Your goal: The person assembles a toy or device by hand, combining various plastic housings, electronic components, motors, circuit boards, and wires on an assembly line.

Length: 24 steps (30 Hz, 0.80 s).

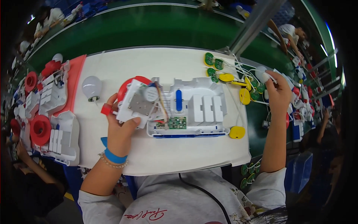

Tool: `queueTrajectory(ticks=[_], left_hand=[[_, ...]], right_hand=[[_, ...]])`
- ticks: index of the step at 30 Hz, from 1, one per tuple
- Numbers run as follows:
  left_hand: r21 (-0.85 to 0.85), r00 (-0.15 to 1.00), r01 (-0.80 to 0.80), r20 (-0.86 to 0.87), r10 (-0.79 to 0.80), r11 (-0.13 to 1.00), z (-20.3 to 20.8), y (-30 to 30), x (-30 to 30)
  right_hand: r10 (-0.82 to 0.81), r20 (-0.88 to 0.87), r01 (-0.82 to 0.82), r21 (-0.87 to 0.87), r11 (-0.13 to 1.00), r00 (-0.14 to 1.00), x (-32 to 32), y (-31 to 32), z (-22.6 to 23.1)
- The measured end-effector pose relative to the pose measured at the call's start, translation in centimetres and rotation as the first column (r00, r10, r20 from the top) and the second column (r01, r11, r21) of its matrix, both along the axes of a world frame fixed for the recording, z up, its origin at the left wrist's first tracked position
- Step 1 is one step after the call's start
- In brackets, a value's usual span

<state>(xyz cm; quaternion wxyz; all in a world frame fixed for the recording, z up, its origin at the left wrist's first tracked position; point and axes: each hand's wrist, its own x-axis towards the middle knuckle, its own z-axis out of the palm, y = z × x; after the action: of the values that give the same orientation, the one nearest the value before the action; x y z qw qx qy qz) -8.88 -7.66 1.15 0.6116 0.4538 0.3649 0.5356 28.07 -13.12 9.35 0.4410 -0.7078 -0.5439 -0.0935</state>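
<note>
My left hand [121,127] is closed round a white plastic assembly [130,106] with a metal plate, a round motor-like part and wires. Behind it shows a red round part [143,79], and a small red piece [106,109] sticks out beside my fingers. The wires run down to a green circuit board [176,123] in an open white housing [206,87], which has several box-shaped compartments and a blue strip. Off to the right, my right hand [279,91] is raised and pinches a small white part [265,77] above a tangle of white cables.
A greyish bulb-shaped cover [92,87] lies left of the housing. Yellow round pieces [236,132] and green boards [219,64] on cables lie at the right. More housings with red funnels [40,130] stand at the left. A metal post [256,28] rises at the far right.
</note>
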Motion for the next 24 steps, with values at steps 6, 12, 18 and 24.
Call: queueTrajectory(ticks=[6,12,18,24], left_hand=[[-0.013,0.999,0.008,0.033,-0.008,1.000,0.0,0.0,-0.2],[-0.050,1.000,0.013,0.029,-0.012,0.999,0.3,0.1,-0.3],[-0.008,0.999,0.025,0.047,-0.025,1.000,0.6,0.3,-0.1],[0.021,0.999,-0.020,0.027,0.019,1.000,-0.3,0.2,-0.3]], right_hand=[[0.252,-0.587,-0.082,0.301,0.950,0.769,0.0,4.5,0.1],[0.765,-0.624,-0.345,0.690,0.636,0.160,-1.4,6.1,0.8],[0.736,-0.421,-0.449,0.596,0.665,0.531,-3.2,7.0,2.6],[0.772,-0.576,-0.638,0.493,0.592,0.271,-6.1,7.0,2.7]])
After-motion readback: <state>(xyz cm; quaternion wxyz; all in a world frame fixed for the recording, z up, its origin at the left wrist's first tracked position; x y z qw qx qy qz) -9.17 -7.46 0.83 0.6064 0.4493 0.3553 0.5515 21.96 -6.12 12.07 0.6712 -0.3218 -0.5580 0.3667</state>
